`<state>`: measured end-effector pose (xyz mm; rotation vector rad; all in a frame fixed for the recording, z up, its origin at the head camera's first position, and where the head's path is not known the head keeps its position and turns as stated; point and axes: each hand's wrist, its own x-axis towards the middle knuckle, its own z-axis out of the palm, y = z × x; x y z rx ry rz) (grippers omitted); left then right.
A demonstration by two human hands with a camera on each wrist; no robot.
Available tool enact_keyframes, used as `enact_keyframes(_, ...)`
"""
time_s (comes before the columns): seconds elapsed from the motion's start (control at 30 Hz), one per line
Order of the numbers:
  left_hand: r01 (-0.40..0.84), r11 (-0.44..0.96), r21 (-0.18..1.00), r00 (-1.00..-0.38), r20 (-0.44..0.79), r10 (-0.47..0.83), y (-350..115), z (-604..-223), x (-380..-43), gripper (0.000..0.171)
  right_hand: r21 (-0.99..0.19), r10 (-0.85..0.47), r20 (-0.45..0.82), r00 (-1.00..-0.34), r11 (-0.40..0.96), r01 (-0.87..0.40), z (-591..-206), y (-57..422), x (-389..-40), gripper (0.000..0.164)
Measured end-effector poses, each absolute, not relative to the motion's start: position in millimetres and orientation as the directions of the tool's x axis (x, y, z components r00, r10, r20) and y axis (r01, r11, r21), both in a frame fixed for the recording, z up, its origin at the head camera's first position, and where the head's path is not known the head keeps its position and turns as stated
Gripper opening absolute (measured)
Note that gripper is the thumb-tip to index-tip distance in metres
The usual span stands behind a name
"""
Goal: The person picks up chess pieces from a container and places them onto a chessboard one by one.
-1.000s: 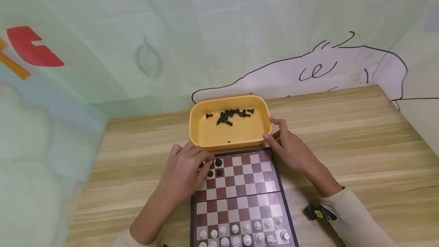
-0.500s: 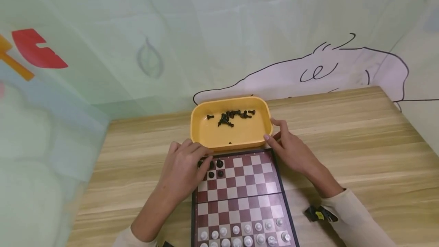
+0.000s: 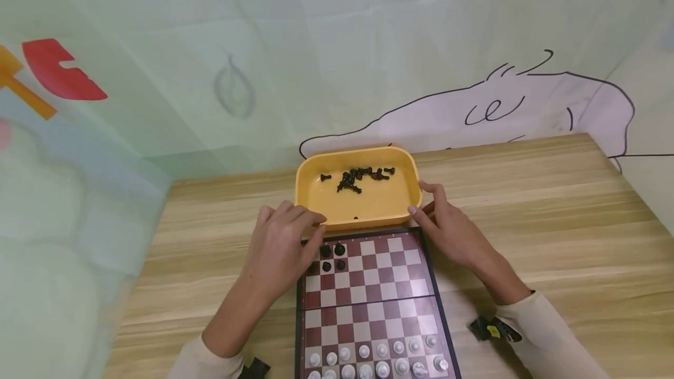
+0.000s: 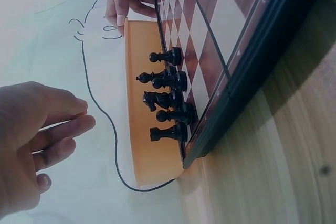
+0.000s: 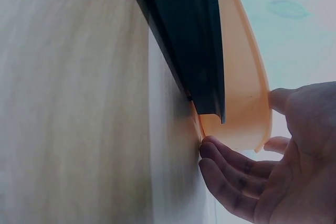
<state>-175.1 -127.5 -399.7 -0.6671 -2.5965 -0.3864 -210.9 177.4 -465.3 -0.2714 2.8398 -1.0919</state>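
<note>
My left hand [image 3: 281, 247] hovers over the board's far left corner, fingers loosely bent and apart from the pieces. In the left wrist view, nothing sits between its fingertips [image 4: 79, 114]. Below stand a black rook [image 4: 167, 132], a knight [image 4: 161, 99], a bishop [image 4: 152, 75] and several black pawns [image 4: 167, 56], upright on the chessboard [image 3: 363, 294]. At the near right corner of a yellow tray [image 3: 363, 221], my right hand [image 3: 455, 230] holds the rim with thumb and index finger. Its other fingers lie low beside the tray in the right wrist view.
Inside the tray lies a loose heap of black chess pieces [image 3: 349, 181]. White pieces [image 3: 381, 369] stand in two rows at the board's near end. The tray touches or nearly touches the board's far edge. A printed cloth [image 3: 337, 63] hangs behind the wooden table [image 3: 553, 203].
My left hand has drawn up slightly from the black pieces toward the tray, uncovering more of them. The right hand keeps its place at the tray's corner.
</note>
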Motion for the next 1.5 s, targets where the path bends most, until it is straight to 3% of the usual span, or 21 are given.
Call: enact_keyframes(1.5,0.520,0.835,0.177,-0.762,0.538,0.361,-114,-386,-216,0.004,-0.679,-0.205,-0.001,-0.979,0.719,-0.150,-465,178,-211,0.068)
